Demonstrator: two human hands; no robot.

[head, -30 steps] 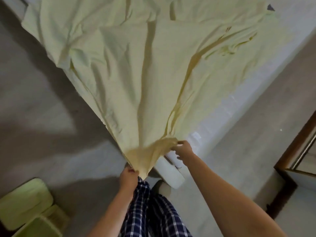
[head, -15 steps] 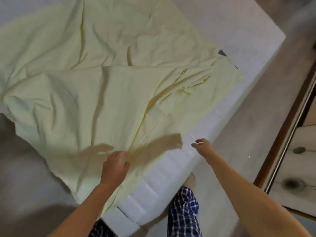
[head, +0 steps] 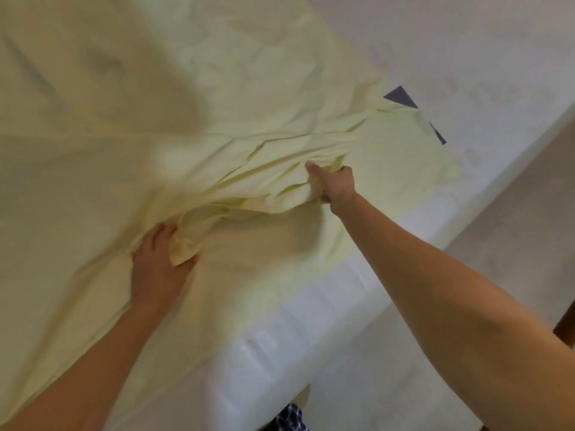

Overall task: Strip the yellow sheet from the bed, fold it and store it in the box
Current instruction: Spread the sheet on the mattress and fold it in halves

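The pale yellow sheet (head: pixel 155 104) lies loose and rumpled over the white mattress (head: pixel 311 337), covering most of the left and centre of the view. My left hand (head: pixel 158 259) presses down low in the centre and grips a bunched fold of the sheet. Farther out, my right hand (head: pixel 334 185) is closed on a gathered ridge of the same sheet. A creased band of cloth runs between the two hands. The box is not in view.
The bare mattress shows along the right and front edge, with a dark blue triangular patch (head: pixel 401 96) beside the sheet's far corner. Grey floor (head: pixel 513 228) lies to the right of the bed. My checked trouser leg (head: pixel 289 419) shows at the bottom.
I have leaned in over the bed. My right hand went from empty at the mattress edge to gripping the sheet farther in. My left hand now clutches a bunch of cloth.
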